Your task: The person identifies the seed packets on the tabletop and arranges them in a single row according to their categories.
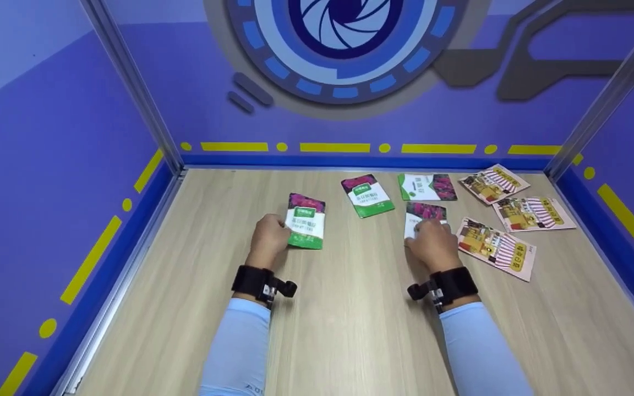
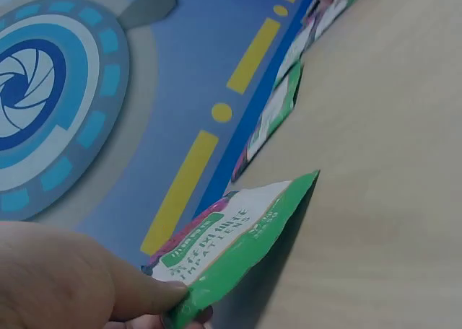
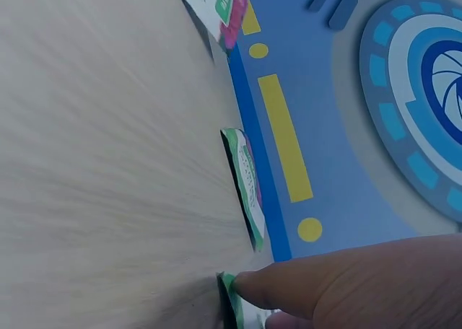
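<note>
My left hand point(image 1: 271, 237) pinches a flower seed packet point(image 1: 307, 223) by its left edge, white with a green bottom and magenta blossoms on top. In the left wrist view that packet point(image 2: 231, 235) is tilted, its near edge raised off the table, with the thumb on its face. On the right, my right hand point(image 1: 433, 245) holds a similar seed packet point(image 1: 426, 210) by its lower part, largely covering it. The right wrist view shows the thumb on the green edge of this packet point(image 3: 229, 289); the other fingers are mostly hidden.
Between the hands lies another green-and-white seed packet point(image 1: 367, 196). One more seed packet point(image 1: 427, 187) lies sideways behind the right hand. To the right are three pink packets with striped awnings point(image 1: 495, 184) point(image 1: 535, 213) point(image 1: 496, 248). Blue-purple walls point(image 1: 317, 126) enclose the wooden table point(image 1: 350, 308).
</note>
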Available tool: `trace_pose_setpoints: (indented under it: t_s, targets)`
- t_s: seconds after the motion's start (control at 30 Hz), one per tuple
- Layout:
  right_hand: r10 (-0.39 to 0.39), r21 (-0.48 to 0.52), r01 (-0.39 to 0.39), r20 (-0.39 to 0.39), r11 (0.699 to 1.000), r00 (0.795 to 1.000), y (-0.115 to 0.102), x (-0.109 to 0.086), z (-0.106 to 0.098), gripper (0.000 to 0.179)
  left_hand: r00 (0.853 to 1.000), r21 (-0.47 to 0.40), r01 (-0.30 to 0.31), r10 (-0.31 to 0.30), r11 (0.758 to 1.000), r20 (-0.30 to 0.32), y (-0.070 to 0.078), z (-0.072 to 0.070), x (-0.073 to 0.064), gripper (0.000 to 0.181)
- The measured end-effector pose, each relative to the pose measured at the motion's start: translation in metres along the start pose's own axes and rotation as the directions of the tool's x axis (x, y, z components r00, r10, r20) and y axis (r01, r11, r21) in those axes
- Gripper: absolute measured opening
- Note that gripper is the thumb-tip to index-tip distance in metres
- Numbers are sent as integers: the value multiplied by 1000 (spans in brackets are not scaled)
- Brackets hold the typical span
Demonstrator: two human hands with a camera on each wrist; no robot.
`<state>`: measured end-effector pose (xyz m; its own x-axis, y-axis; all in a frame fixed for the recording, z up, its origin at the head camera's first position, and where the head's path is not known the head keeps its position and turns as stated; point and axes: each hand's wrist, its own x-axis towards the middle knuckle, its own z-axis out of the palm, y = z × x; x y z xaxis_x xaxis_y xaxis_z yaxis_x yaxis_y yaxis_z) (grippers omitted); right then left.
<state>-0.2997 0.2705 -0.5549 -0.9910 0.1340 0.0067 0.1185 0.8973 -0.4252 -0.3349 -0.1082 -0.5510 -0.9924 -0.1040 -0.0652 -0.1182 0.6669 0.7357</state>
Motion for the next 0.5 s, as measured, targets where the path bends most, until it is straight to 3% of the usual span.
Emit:
trace_pose_setpoints:
  t_s: [0.3, 0.4, 0.5]
  targets:
    - [-15, -21, 15, 0, 1000, 1000, 4, 2, 2, 41, 995, 142, 86, -78, 986, -65, -14, -14, -3, 13]
    - [-10, -37, 11, 21, 999, 1000, 4, 3, 1, 40, 994, 224, 89, -72, 971, -83, -11, -15, -5, 12]
    - [-3, -39, 4, 36, 999, 999, 2, 3, 1, 38, 996, 318, 37, -11, 947, -83, -7, -12, -6, 30]
